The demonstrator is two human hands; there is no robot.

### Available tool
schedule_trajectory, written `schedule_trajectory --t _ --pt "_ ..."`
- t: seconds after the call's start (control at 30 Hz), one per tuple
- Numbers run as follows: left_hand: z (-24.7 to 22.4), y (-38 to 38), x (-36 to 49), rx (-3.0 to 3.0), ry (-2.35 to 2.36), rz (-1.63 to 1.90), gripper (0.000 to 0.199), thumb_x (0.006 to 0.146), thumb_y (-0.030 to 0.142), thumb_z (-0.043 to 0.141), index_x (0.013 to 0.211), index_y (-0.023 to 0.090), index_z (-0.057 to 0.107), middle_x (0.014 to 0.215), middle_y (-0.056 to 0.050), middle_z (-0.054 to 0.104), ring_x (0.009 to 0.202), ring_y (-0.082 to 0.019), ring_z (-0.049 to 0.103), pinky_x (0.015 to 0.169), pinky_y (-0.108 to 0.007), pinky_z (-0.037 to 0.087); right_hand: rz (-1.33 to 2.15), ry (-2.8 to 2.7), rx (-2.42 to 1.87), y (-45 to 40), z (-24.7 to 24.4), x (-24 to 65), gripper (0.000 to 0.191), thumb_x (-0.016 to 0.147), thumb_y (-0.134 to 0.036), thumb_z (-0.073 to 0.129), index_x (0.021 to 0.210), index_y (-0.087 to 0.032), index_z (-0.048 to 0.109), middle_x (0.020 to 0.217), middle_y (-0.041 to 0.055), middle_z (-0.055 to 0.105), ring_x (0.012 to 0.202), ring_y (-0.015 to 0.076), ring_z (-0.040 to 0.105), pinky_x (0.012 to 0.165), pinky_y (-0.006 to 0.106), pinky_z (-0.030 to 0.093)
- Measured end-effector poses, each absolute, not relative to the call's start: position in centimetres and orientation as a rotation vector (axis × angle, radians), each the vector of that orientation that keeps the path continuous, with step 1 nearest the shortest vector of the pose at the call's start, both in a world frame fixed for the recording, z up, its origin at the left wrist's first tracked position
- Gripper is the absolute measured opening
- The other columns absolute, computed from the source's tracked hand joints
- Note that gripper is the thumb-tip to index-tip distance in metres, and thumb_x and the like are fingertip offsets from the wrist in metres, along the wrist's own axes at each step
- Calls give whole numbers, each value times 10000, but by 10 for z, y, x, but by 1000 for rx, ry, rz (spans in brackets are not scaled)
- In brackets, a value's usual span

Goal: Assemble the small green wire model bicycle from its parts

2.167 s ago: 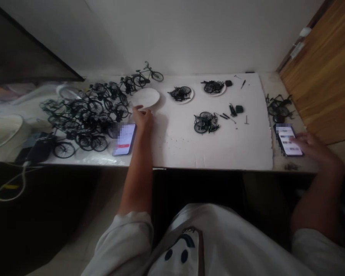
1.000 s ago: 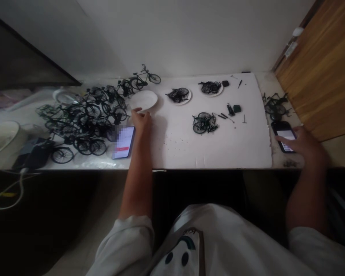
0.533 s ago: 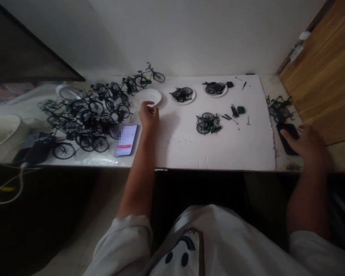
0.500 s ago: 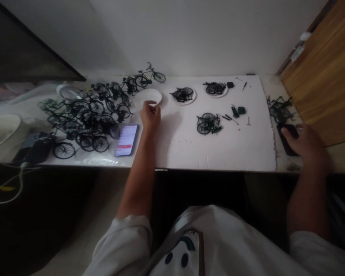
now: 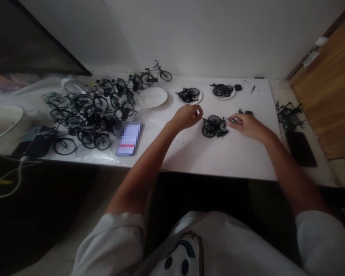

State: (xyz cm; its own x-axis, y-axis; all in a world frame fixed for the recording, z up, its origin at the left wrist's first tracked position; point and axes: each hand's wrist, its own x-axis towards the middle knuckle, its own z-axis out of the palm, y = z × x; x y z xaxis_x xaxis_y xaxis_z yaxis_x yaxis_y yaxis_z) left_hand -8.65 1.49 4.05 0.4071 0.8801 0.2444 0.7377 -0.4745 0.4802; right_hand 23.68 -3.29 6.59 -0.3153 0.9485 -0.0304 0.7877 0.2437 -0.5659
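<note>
My left hand [image 5: 189, 116] hovers over the white work surface, just left of a small pile of dark miniature bicycle parts [image 5: 214, 125]. Its thumb and forefinger curl into a ring with the tips close together; anything between them is too small to make out. On the other side of the pile is my right hand [image 5: 248, 125], thumb and fingers apart around a thin dark tool [image 5: 233, 120] that looks like a screwdriver. I cannot see whether the fingers touch it. Behind my right hand, a dark green block [image 5: 248, 112] is partly hidden.
Assembled miniature bicycles [image 5: 86, 115] crowd the left side, near a lit phone [image 5: 129, 138]. A white plate [image 5: 153, 97] stands behind my left hand. Two plates at the back hold bicycle parts [image 5: 188, 94] and more parts [image 5: 222, 90]. A dark phone [image 5: 301, 148] lies far right.
My left hand has moved right, from the white plate to beside the bicycle parts. My right hand has let go of the dark phone and come left to the tools.
</note>
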Motion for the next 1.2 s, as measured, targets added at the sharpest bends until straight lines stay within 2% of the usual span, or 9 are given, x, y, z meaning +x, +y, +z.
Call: schedule_trajectory --t 0.13,0.23,0.43,0.63,0.73,0.83,0.93,1.07,1.2 --pt "31 35 -59 2408 1405 782 255 998 268 612 1104 177 826 950 -126 835 874 -259 758 797 -372 535 613 -2306 -1637 -2 57 205 434 1065 -582 588 1299 -270 780 739 31 625 680 238 558 754 391 422" --pt "18 47 -48 2407 1396 908 242 1018 259 592 1084 173 808 993 -137 817 917 -264 746 802 -383 523 471 -2301 -1669 4 54 193 445 1069 -599 572 1356 -311 752 782 38 661 717 252 583 768 388 416" --pt "-1 42 -48 2276 1389 1010 240 1082 318 578 1073 182 775 1054 -134 789 842 -220 704 787 -392 503 496 -2238 -1642 0 40 202 486 1027 -713 588 1195 -303 787 751 37 635 693 248 558 752 399 423" --pt "2 29 -50 2273 1341 1004 258 1116 341 546 1091 191 753 1089 -122 772 876 -209 705 803 -377 510 524 -2149 -1499 4 27 212 550 1009 -766 606 1099 -268 823 616 -41 442 592 166 396 695 351 388" --pt "4 28 -51 2325 1257 983 294 1124 365 522 1136 174 745 1128 -134 755 903 -218 703 857 -381 545 502 -2154 -1483 3 28 211 548 1020 -716 631 1138 -229 852 613 -24 517 594 172 459 701 359 418" --pt "4 27 -51 2406 1163 956 351 1136 375 481 1180 146 744 1157 -167 747 1038 -266 707 981 -421 564 566 -2188 -1439 -1 34 211 568 967 -681 742 1307 -234 829 919 81 773 810 257 691 811 407 538" --pt "4 26 -51 2448 1144 909 388 1147 374 438 1215 141 740 1189 -182 746 1151 -304 687 1069 -460 551 564 -2292 -1380 -6 39 210 785 874 -695 844 1517 -261 720 1345 155 763 1143 375 746 981 498 598" --pt "3 24 -50 2407 1186 861 402 1151 390 422 1238 151 733 1226 -178 748 1184 -309 675 1110 -477 543 462 -2503 -1463 -12 40 207 1021 804 -783 857 1637 -244 616 1385 175 705 1214 426 717 1029 548 599" --pt "2 22 -48 2427 1214 791 430 1146 405 420 1242 142 746 1190 -174 760 1139 -319 664 1090 -491 539 435 -2549 -1498 -15 38 206 993 844 -804 802 1640 -241 611 1385 173 694 1203 423 708 1014 550 597"
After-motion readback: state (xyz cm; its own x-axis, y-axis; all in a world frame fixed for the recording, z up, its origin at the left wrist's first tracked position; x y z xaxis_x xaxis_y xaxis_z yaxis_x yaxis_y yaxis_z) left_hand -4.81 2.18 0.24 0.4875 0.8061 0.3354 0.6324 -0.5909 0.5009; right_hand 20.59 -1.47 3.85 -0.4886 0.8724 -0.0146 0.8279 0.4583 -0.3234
